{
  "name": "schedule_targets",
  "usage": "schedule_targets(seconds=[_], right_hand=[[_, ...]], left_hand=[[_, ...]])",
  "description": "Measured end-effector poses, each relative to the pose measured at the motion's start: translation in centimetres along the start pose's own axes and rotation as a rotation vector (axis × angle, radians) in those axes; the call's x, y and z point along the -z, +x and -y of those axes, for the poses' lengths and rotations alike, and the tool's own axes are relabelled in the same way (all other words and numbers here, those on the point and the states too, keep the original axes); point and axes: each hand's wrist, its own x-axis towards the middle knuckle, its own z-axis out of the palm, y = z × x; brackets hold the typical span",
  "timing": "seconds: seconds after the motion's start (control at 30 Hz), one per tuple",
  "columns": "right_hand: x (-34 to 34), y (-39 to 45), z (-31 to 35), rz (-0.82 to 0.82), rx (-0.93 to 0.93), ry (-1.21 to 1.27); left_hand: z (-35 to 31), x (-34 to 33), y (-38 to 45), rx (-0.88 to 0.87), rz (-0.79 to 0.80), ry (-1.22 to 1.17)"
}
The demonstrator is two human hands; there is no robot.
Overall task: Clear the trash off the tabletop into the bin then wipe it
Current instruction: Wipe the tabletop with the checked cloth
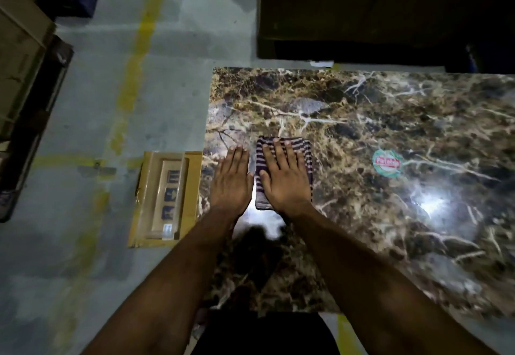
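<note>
The cloth (pixel 284 172) lies folded near the table's (pixel 390 120) left edge. The right hand (pixel 284 179) presses it flat, fingers straight. The left hand (pixel 232 180) rests flat beside it. Push firmly, slowly across.

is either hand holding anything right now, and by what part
Nothing is gripped. The right hand presses flat on the middle of the striped cloth; the left hand lies flat on the tabletop.

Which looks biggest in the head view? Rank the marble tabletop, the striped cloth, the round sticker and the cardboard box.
1. marble tabletop
2. cardboard box, on the floor, farther from the camera, so likely larger than it appears
3. striped cloth, partly under the right hand
4. round sticker
</note>
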Motion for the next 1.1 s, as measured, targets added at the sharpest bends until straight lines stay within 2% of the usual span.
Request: schedule_targets(seconds=[0.47,0.63,0.77,0.87,1.0,1.1], right_hand=[[-2.6,-19.2,3.5,0.053,-0.089,0.008],[-2.9,-23.4,1.7,0.067,-0.062,0.004],[-1.9,-20.8,-0.2,0.024,-0.108,0.002],[-1.5,-17.2,1.7,0.022,-0.147,0.046],[-2.1,-19.1,1.9,0.070,-0.052,0.015],[-1.8,-19.6,-1.0,0.034,-0.094,0.031]], left_hand=[[-0.5,-1.6,-14.2,-0.120,0.036,-0.032],[-1.0,-2.2,-16.9,-0.127,0.074,-0.027],[-1.2,-1.8,-16.9,-0.051,0.049,-0.046],[-1.0,-1.8,-16.5,-0.027,0.057,-0.038],[-0.2,-1.6,-15.3,-0.072,0.059,-0.006],[-0.1,-1.2,-14.1,-0.054,0.044,-0.031]])
